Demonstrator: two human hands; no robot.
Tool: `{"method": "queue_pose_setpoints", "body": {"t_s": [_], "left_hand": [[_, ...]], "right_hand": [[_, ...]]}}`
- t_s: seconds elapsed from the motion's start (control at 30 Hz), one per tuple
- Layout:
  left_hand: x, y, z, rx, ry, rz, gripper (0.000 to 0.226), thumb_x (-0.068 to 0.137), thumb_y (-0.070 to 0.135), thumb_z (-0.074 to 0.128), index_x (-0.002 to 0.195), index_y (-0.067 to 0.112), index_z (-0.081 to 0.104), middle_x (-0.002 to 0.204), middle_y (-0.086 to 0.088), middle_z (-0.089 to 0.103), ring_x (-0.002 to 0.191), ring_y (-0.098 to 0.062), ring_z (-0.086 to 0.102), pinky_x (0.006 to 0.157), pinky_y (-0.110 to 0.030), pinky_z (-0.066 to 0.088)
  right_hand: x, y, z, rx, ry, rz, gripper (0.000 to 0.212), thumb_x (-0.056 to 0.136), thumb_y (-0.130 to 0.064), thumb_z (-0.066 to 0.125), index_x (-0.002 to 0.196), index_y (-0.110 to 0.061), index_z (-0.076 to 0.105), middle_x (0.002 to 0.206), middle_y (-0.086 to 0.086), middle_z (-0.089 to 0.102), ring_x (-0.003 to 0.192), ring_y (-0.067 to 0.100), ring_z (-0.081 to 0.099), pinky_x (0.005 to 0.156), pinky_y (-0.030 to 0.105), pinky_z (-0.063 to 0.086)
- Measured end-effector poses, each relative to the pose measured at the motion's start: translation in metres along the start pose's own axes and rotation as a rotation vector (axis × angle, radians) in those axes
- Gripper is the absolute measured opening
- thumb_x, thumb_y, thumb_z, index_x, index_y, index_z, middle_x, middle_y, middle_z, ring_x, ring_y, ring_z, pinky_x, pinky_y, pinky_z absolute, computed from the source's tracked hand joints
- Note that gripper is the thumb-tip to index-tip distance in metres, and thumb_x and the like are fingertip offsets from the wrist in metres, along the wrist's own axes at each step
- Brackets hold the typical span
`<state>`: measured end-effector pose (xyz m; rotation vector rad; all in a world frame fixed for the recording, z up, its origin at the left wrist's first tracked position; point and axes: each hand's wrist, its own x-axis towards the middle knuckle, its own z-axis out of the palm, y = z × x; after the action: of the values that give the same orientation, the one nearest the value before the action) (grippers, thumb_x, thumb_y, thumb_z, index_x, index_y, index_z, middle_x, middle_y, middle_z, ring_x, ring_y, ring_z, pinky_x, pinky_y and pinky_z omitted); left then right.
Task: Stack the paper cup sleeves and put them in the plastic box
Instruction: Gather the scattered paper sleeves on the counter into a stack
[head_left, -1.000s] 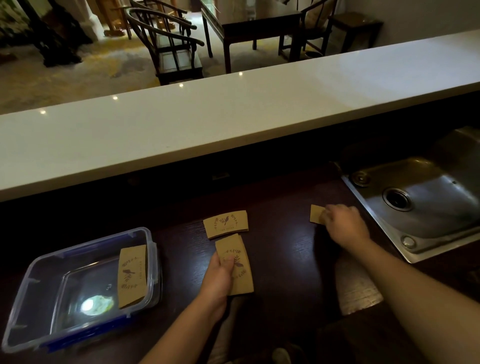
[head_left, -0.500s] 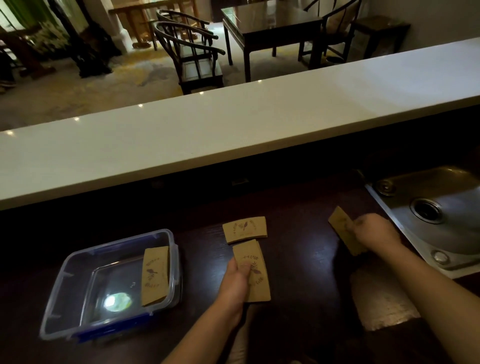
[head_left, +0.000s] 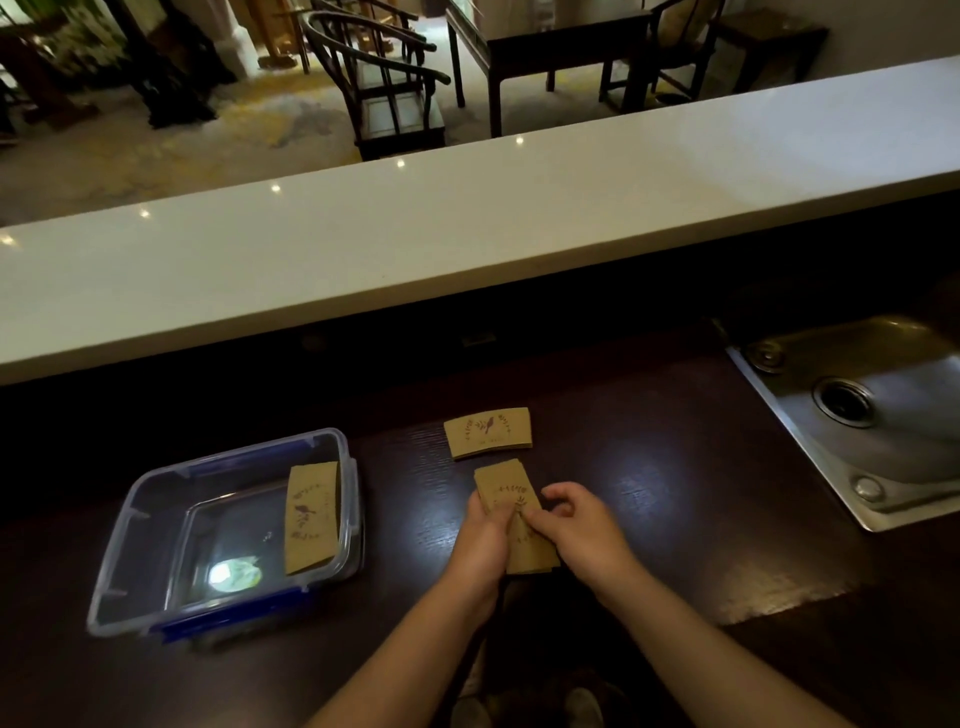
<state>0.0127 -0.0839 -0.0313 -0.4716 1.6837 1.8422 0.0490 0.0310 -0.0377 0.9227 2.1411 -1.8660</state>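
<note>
A small stack of brown paper cup sleeves (head_left: 506, 488) lies on the dark counter in front of me. My left hand (head_left: 480, 545) grips its left side and my right hand (head_left: 576, 525) pinches it from the right. Another brown sleeve (head_left: 488, 432) with a bird print lies flat just beyond the stack, apart from both hands. A clear plastic box (head_left: 156, 545) with blue clips stands to the left. One sleeve (head_left: 311, 517) leans inside it against the right wall.
A steel sink (head_left: 872, 415) is set into the counter at the right. A raised white bar top (head_left: 467, 223) runs across behind the dark counter (head_left: 675, 493). Dark wooden chairs and a table stand in the room beyond.
My right hand carried a sleeve from beside the sink leftward onto the sleeve under my left hand. Both hands now hold that stack. The camera view shifted.
</note>
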Motion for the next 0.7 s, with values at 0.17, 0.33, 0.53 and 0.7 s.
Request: {"method": "queue_pose_setpoints", "body": {"t_s": [0.17,0.33,0.53,0.7], "left_hand": [[0.000,-0.007,-0.003,-0.133,0.038,-0.008,0.028,0.096,0.012,0.043,0.119,0.024,0.053,0.102,-0.010,0.071,0.085,-0.022,0.072,0.064,-0.034,0.057],[0.006,-0.009,-0.015,-0.228,-0.054,0.032,0.035,0.091,0.002,0.050,0.122,0.017,0.054,0.104,-0.008,0.073,0.082,-0.016,0.075,0.060,-0.029,0.059],[0.026,0.005,-0.054,0.167,-0.039,0.283,0.082,0.079,-0.002,0.072,0.143,0.028,0.031,0.103,-0.004,0.065,0.098,-0.019,0.066,0.081,-0.031,0.056],[0.031,0.002,-0.070,0.548,-0.126,0.486,0.074,0.085,0.008,0.068,0.127,0.059,0.035,0.118,0.008,0.055,0.111,-0.009,0.055,0.092,-0.021,0.049]], "right_hand": [[-0.005,0.004,0.009,0.147,-0.237,-0.073,0.032,0.081,-0.017,0.071,0.112,-0.026,0.068,0.096,-0.002,0.078,0.089,0.015,0.073,0.077,0.029,0.058],[0.005,-0.001,-0.002,0.124,-0.285,-0.160,0.042,0.080,-0.014,0.074,0.114,-0.039,0.065,0.107,-0.003,0.075,0.098,0.015,0.070,0.086,0.036,0.057],[0.024,-0.015,-0.026,-0.529,-0.267,-0.437,0.055,0.081,-0.018,0.072,0.128,-0.043,0.057,0.104,-0.012,0.060,0.094,0.006,0.058,0.079,0.015,0.042],[0.033,-0.018,-0.017,-0.882,-0.200,-0.620,0.056,0.087,-0.029,0.064,0.138,-0.042,0.044,0.118,-0.008,0.058,0.106,0.012,0.052,0.087,0.030,0.043]]}}
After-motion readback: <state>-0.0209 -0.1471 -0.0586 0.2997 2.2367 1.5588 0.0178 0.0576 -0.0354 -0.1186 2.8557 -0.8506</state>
